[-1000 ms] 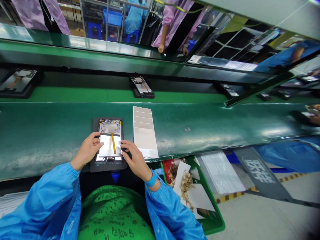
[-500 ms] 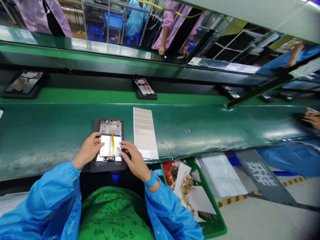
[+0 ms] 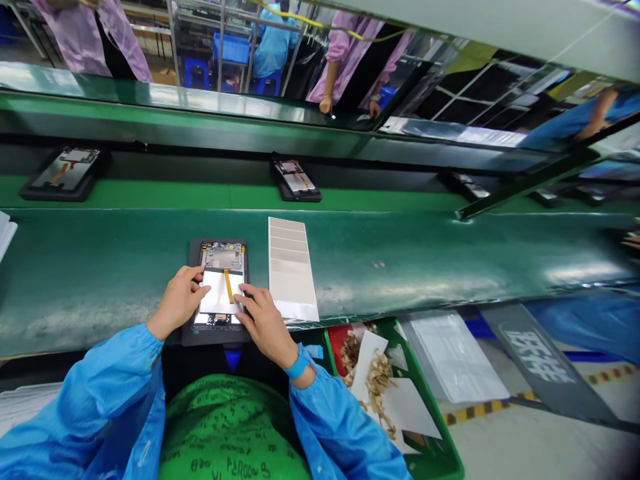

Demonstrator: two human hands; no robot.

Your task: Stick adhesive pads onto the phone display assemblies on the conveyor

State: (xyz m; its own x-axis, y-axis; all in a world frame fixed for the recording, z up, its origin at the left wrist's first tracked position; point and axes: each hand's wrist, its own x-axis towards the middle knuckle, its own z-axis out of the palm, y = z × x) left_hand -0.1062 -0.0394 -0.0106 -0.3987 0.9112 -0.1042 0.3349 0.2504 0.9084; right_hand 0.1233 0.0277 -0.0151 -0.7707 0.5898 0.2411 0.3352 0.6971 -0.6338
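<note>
An opened tablet (image 3: 223, 257) lies in a dark tray (image 3: 193, 333) on the green bench in front of me. Its circuit board shows at the top, with a white-silver panel (image 3: 213, 300) below. Down that panel runs an orange ribbon cable (image 3: 229, 285), its lower end slightly raised and slanting right. My left hand (image 3: 180, 301) rests at the tablet's left edge, thumb and forefinger apart. From the right, my right hand (image 3: 267, 323) reaches over the panel, fingertips closing at the cable's lower end; the contact is partly hidden.
Right of the tray lies a sheet of pale labels (image 3: 291, 270). A green bin (image 3: 450, 447) of paper scraps stands below the bench edge. Behind, several trays with tablets, one near the middle (image 3: 297, 180), sit on the green belt (image 3: 200, 195). People in pink (image 3: 345, 63) stand across.
My right hand has moved left from the tablet's edge onto the panel. The ribbon cable's lower end has lifted and slanted right. My left hand has stayed about where it was.
</note>
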